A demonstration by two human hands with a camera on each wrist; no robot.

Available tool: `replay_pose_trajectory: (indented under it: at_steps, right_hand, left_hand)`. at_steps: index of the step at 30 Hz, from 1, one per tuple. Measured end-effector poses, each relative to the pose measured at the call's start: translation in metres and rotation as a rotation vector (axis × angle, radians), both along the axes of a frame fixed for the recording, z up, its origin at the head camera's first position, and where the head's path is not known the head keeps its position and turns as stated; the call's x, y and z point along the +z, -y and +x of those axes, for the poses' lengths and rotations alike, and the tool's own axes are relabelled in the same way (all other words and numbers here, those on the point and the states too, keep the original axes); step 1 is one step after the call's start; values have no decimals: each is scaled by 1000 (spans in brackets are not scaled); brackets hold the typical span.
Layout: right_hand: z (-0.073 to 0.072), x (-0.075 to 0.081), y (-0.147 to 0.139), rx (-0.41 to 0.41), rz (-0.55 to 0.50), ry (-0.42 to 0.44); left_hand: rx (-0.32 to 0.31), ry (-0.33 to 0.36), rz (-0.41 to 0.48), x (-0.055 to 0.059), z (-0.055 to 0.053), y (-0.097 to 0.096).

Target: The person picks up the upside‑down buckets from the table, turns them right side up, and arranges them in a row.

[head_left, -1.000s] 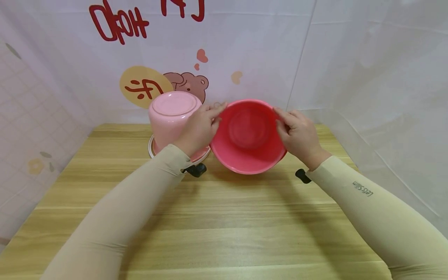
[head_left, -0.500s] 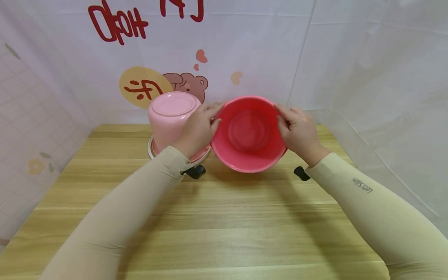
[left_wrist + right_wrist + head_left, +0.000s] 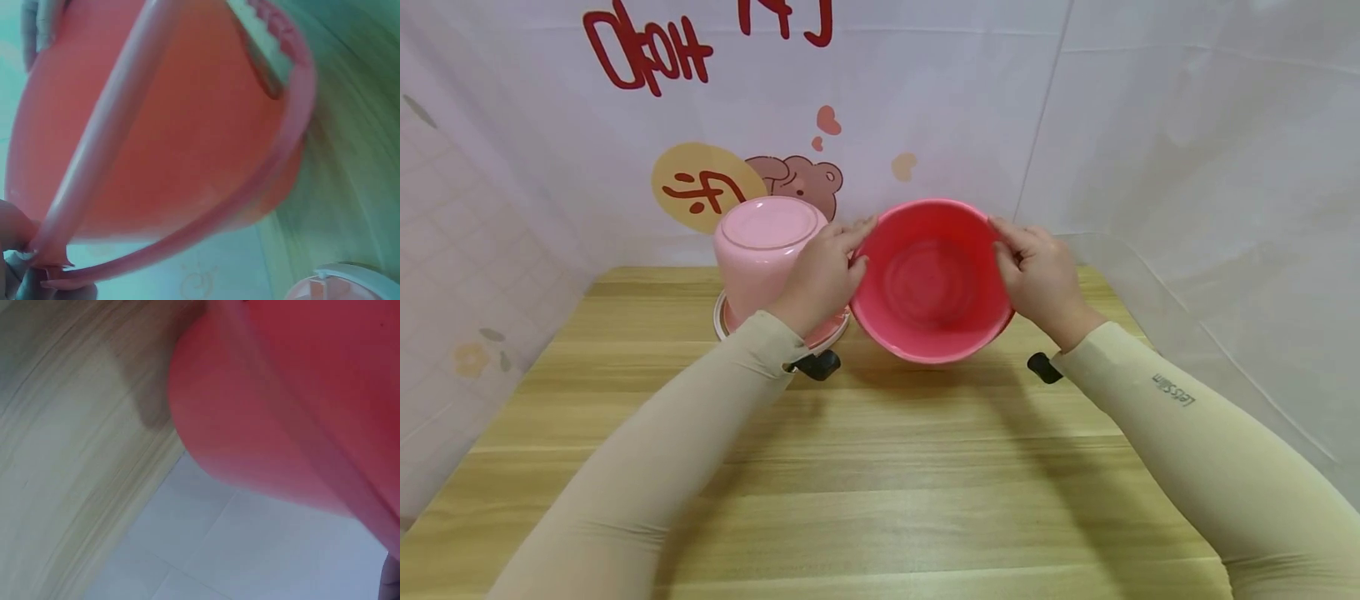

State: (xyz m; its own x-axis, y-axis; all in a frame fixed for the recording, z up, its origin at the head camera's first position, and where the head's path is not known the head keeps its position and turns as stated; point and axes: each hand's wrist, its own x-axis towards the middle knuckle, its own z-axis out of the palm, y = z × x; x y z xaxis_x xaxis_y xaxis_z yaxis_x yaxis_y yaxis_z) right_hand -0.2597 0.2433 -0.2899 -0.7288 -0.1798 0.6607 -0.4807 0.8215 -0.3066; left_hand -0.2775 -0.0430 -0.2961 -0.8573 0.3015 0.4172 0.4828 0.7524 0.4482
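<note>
Both hands hold a red plastic bucket (image 3: 932, 287), its mouth tipped toward me and its round bottom showing inside. My left hand (image 3: 822, 273) pinches the rim on the left between thumb and fingers; my right hand (image 3: 1041, 277) does the same on the right. In the left wrist view, a curved red handle (image 3: 300, 112) with a ridged grip hangs against the bucket's outer side. Fingertips (image 3: 15, 228) of the left hand show at the rim there. Only a sliver of the right hand (image 3: 390, 581) appears in the right wrist view.
A light pink bucket (image 3: 767, 258) stands upside down at the back left, partly behind the left hand, with a white band (image 3: 722, 317) around its lower edge. The wooden table (image 3: 880, 500) ends at a white printed cloth (image 3: 955, 92), and more cloth hangs on both sides.
The red bucket has risen slightly, its mouth still facing me. Both hands keep their grip on its rim. The pink bucket has stayed in place.
</note>
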Motion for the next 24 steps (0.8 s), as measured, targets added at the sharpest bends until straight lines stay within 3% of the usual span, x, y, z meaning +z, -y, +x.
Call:
replay_pose_trajectory:
  at_steps: [7, 13, 24]
  right_hand:
    - [-4, -1, -3, -3, -9, 140]
    - [-6, -1, -1, 12, -12, 209]
    - [-9, 0, 4, -28, 69, 148]
  left_hand:
    - [26, 38, -23, 8, -2, 0]
    - [69, 104, 1, 8, -4, 1]
    - [101, 90, -6, 3, -8, 4]
